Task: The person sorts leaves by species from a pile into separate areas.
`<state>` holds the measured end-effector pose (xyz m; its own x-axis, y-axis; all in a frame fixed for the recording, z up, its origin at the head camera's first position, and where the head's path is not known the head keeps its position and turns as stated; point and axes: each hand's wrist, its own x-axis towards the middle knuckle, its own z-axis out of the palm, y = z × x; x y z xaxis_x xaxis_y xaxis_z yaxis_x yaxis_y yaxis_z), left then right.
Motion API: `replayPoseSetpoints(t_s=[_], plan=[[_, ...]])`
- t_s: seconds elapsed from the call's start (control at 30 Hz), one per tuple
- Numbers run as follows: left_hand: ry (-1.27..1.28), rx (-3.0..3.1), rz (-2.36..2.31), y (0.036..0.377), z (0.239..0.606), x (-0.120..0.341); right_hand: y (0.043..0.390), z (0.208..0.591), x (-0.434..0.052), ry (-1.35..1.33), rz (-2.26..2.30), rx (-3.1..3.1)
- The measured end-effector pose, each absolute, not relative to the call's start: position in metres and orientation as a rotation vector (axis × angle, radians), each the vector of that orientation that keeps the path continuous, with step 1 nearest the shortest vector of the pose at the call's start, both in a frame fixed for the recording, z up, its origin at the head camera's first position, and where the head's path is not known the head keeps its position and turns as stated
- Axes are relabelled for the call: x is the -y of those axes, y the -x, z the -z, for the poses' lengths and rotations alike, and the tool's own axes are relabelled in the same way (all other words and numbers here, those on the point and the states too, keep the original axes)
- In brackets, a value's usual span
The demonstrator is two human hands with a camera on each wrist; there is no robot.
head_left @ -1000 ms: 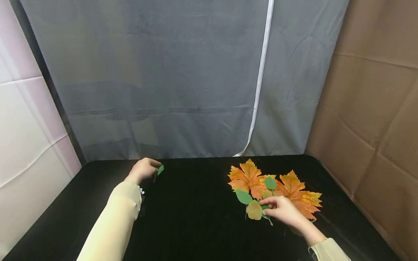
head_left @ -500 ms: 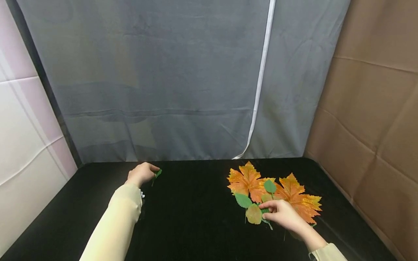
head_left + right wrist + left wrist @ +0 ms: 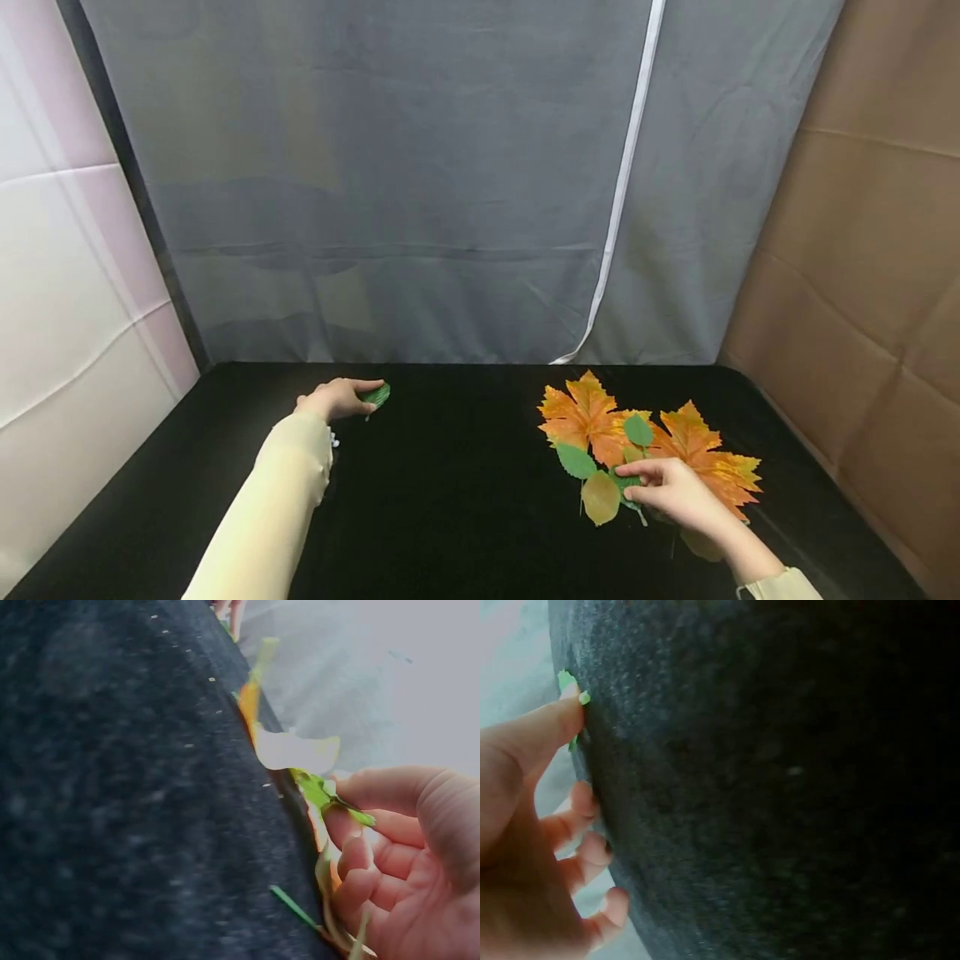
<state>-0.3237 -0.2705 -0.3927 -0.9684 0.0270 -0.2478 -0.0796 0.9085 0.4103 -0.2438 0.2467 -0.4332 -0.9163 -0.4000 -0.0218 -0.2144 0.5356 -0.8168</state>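
Note:
My left hand pinches a small green leaf between thumb and index finger near the table's far left edge. In the left wrist view, bits of that leaf show around the thumb tip, with the other fingers loosely bent. Over a cluster of artificial leaves on the right, my right hand pinches another green leaf. Two orange maple leaves lie behind and beside that hand. Close to its fingertips are a yellowish round leaf, a green leaf and a smaller green one.
A black cloth covers the table. Behind it hangs a grey curtain with a white strip. A brown cloth wall stands at the right, a pale one at the left.
The leaf in my left hand turned edge-on and now shows its broad face again. My right hand keeps its hold among the leaves. The head view has shifted slightly.

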Motion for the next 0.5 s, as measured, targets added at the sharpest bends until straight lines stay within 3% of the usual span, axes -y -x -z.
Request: replayPoseSetpoints(t_s=[0.5], plan=[[-0.115,-2.72,-0.598,0.338,0.388,0.268,0.248,0.398,-0.244,0.642,1.236,-2.74]])
